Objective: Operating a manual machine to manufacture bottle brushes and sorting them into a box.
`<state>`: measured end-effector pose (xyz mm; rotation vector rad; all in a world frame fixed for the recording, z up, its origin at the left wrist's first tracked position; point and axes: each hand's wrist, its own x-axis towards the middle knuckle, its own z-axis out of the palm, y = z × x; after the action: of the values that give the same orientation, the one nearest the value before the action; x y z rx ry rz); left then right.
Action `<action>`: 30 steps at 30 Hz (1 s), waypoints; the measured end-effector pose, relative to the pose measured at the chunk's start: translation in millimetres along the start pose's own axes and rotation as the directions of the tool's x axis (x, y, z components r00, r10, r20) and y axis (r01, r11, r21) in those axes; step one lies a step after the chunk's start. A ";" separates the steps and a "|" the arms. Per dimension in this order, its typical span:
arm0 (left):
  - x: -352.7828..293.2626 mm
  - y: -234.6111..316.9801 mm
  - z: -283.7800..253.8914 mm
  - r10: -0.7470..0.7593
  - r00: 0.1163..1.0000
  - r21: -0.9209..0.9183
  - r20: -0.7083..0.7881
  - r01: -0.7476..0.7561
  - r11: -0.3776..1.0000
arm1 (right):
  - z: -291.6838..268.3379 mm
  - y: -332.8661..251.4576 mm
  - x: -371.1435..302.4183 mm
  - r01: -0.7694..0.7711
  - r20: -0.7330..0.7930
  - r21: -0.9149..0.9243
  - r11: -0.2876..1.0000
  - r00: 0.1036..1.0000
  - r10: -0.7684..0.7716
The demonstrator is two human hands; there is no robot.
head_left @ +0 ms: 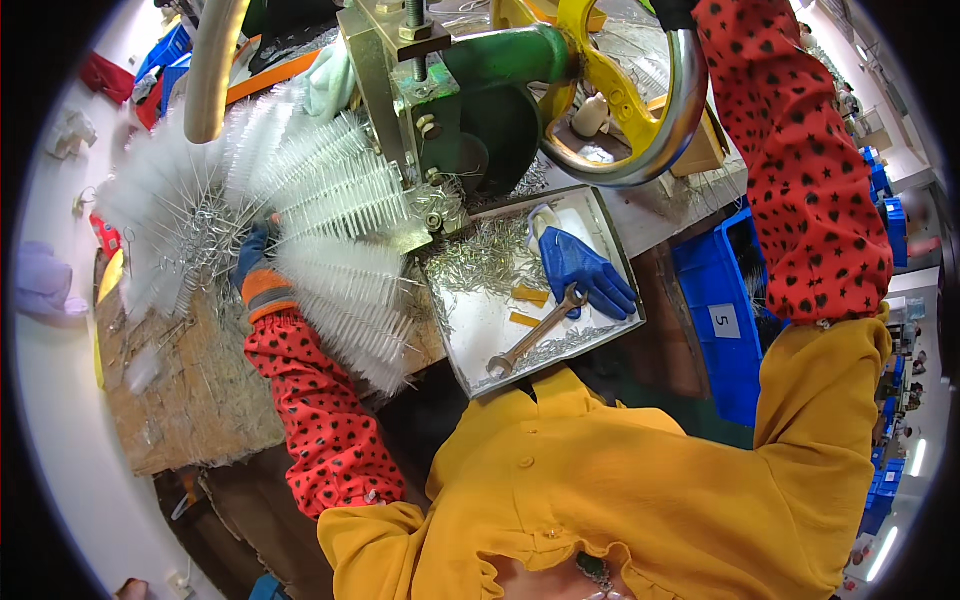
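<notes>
My left hand [254,257], in a blue glove with an orange and grey cuff, is closed among white-bristled wire brushes. It appears to grip a brush [340,258] near its twisted wire stem, though most fingers are hidden. Further brushes [160,200] fan out around it, their looped wire ends bunched in the middle. At the top edge, my right hand [676,12] in a dark glove closes on the rim of a handwheel [684,128] with yellow spokes and a silver rim. The wheel belongs to a green machine [510,62]; the picture's edge cuts this hand off.
Below the machine, a shallow white tray [462,352] holds loose metal wire pieces [484,258], a wrench [536,332] and a blue glove [588,262]. A blue bin [716,330] stands to its right. The wooden tabletop [200,400] lies at left. A pale curved tube [212,75] hangs above the brushes.
</notes>
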<state>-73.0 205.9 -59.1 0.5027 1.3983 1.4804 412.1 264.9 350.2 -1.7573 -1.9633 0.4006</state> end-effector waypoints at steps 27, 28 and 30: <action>22.3 -30.7 -11.6 -0.106 0.993 -0.153 0.059 0.114 0.982 | 50.2 51.1 -105.4 0.070 -0.344 0.074 0.995 0.938 -0.041; 24.1 -30.9 -12.4 -0.096 0.988 -0.182 0.118 0.116 0.976 | 41.0 46.6 -92.6 0.101 -0.342 0.048 0.994 0.936 -0.079; 24.0 -31.1 -12.8 -0.059 0.991 -0.099 0.116 0.071 0.993 | 25.4 41.3 -62.6 0.103 -0.262 0.023 0.994 0.961 -0.094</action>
<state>-82.1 214.7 -98.4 0.4650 1.2321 1.4412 438.0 211.1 298.2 -1.5919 -1.8340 0.1604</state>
